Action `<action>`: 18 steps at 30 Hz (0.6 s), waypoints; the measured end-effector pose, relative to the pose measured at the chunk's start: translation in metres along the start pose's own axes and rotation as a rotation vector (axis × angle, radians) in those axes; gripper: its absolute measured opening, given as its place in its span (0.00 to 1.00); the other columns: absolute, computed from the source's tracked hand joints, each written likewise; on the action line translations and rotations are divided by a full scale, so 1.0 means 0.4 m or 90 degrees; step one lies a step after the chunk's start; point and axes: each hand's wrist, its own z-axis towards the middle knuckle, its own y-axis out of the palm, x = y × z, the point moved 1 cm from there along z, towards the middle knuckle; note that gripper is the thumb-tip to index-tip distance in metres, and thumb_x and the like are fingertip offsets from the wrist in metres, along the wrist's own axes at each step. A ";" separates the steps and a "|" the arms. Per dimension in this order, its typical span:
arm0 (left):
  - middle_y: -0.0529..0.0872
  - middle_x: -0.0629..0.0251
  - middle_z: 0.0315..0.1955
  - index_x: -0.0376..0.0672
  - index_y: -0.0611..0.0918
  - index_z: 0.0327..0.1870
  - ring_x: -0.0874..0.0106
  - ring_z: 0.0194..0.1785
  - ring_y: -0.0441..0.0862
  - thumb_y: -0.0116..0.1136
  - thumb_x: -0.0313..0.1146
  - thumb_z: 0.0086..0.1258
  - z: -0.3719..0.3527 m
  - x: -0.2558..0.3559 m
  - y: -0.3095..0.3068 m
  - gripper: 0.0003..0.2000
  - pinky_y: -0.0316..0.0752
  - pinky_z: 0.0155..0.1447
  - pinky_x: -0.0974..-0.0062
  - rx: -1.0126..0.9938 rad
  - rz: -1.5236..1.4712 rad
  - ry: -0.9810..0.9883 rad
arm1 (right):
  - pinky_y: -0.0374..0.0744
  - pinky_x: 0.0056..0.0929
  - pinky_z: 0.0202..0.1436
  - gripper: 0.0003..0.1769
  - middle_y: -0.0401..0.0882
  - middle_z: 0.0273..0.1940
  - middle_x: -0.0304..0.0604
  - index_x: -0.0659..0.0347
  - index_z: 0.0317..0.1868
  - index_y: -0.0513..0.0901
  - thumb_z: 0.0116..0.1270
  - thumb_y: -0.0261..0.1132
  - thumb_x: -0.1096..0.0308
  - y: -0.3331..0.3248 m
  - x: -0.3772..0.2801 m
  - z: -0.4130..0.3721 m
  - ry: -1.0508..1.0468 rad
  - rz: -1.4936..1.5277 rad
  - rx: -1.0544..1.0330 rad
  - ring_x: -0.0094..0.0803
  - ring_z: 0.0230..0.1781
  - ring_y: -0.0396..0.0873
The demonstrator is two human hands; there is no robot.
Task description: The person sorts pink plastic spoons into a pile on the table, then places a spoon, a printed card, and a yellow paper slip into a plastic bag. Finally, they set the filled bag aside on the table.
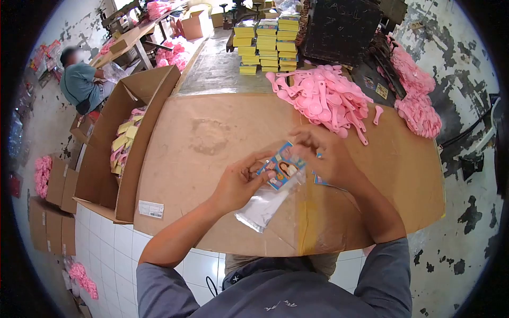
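My left hand [245, 177] pinches a blue printed card [281, 168] with a picture of a person on it, above the cardboard-covered table [180, 164]. At the card's upper right edge is my right hand [318, 151], its fingers bent and partly blurred; what they hold, if anything, I cannot make out. Clear plastic bags [261, 208] lie on the table just below the card. Another blue card shows partly under my right hand. Beyond my hands rises a heap of pink plastic spoon-like pieces [323, 98].
Stacks of yellow-edged cards [266, 45] stand at the back. An open cardboard box [154, 114] holding packed pink and yellow items is at the left. A person [82, 82] sits beyond it. More pink pieces [419, 114] lie at the right.
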 end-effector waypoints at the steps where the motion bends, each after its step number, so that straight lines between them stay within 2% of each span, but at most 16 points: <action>1: 0.90 0.56 0.51 0.34 0.74 0.72 0.77 0.49 0.87 0.60 0.21 0.78 0.002 0.001 -0.001 0.23 0.82 0.55 0.78 0.024 -0.026 -0.008 | 0.79 0.31 0.41 0.14 0.85 0.44 0.46 0.66 0.51 0.86 0.74 0.68 0.65 -0.006 0.004 0.003 0.034 0.010 0.043 0.30 0.36 0.82; 4: 0.90 0.57 0.50 0.34 0.74 0.71 0.77 0.49 0.87 0.61 0.22 0.78 0.013 -0.004 -0.003 0.22 0.83 0.53 0.79 0.058 -0.019 0.063 | 0.80 0.31 0.43 0.14 0.85 0.45 0.45 0.66 0.51 0.86 0.75 0.67 0.64 -0.029 -0.066 -0.011 0.016 -0.136 -0.076 0.33 0.41 0.84; 7: 0.91 0.58 0.49 0.33 0.75 0.70 0.78 0.48 0.87 0.62 0.23 0.78 -0.003 0.024 -0.007 0.21 0.83 0.51 0.80 0.037 0.020 -0.045 | 0.81 0.35 0.46 0.13 0.84 0.47 0.46 0.63 0.52 0.87 0.75 0.66 0.64 0.007 -0.050 -0.030 -0.052 -0.087 -0.172 0.37 0.45 0.84; 10: 0.90 0.60 0.50 0.33 0.77 0.68 0.82 0.45 0.85 0.61 0.25 0.79 0.001 0.006 -0.005 0.19 0.82 0.46 0.83 0.047 0.022 -0.004 | 0.81 0.40 0.51 0.12 0.83 0.50 0.49 0.63 0.52 0.87 0.75 0.65 0.66 -0.043 -0.011 -0.021 -0.083 -0.151 -0.210 0.42 0.49 0.84; 12: 0.91 0.62 0.47 0.33 0.78 0.67 0.84 0.43 0.84 0.61 0.26 0.80 0.004 0.010 -0.009 0.18 0.81 0.43 0.84 0.081 0.014 -0.024 | 0.81 0.42 0.54 0.13 0.83 0.52 0.51 0.63 0.53 0.86 0.72 0.65 0.67 -0.148 0.101 0.004 -0.086 -0.459 -0.119 0.46 0.49 0.84; 14: 0.91 0.65 0.45 0.34 0.78 0.67 0.85 0.41 0.84 0.60 0.27 0.80 0.005 0.011 -0.016 0.17 0.80 0.41 0.84 0.097 0.011 -0.042 | 0.80 0.42 0.58 0.15 0.83 0.52 0.49 0.62 0.54 0.85 0.69 0.66 0.68 -0.209 0.111 0.040 0.045 -0.409 0.193 0.47 0.52 0.82; 17: 0.91 0.67 0.43 0.35 0.78 0.67 0.86 0.40 0.84 0.59 0.28 0.81 0.009 0.007 -0.019 0.17 0.80 0.40 0.85 0.088 0.012 -0.056 | 0.77 0.44 0.62 0.14 0.83 0.50 0.48 0.60 0.52 0.85 0.68 0.66 0.67 -0.252 0.179 0.067 -0.184 -0.628 0.227 0.47 0.55 0.81; 18: 0.91 0.68 0.43 0.35 0.78 0.67 0.86 0.40 0.84 0.59 0.28 0.82 0.009 0.007 -0.016 0.17 0.80 0.41 0.85 0.083 0.010 -0.053 | 0.77 0.44 0.62 0.13 0.83 0.49 0.48 0.60 0.51 0.85 0.68 0.67 0.67 -0.242 0.186 0.068 -0.171 -0.627 0.212 0.46 0.55 0.80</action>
